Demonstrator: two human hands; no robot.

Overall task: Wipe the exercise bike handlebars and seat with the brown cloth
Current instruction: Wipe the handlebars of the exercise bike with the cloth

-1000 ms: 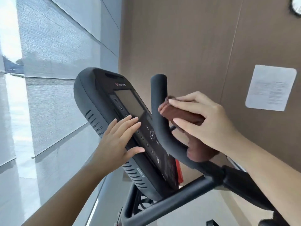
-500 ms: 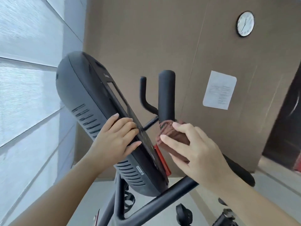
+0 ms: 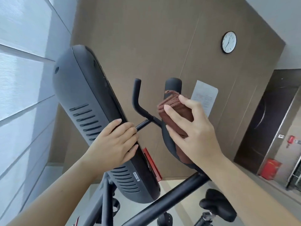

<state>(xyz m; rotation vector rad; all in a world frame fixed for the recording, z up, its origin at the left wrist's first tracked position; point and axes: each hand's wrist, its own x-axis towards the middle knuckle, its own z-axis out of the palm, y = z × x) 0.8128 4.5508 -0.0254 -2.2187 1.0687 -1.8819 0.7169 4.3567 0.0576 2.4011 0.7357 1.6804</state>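
Hands apart: right hand [image 3: 192,128] clamps the brown cloth [image 3: 175,111] round the handlebar [image 3: 173,84]; left hand [image 3: 114,141] grips the console [image 3: 84,98] edge.
Bar's long axis runs upright, its capped end just above the cloth, so the stroke probably follows it; the seat [image 3: 218,207] lies below, nearer the right hand.

single head-worn wide-angle view, tilted, looking forward from close range at the bike console [image 3: 84,101] and the upright handlebar [image 3: 173,84]; both forearms [image 3: 65,185] enter from the bottom edge, nearest the lens, with the panelled wall [image 3: 146,38] filling the background beyond.
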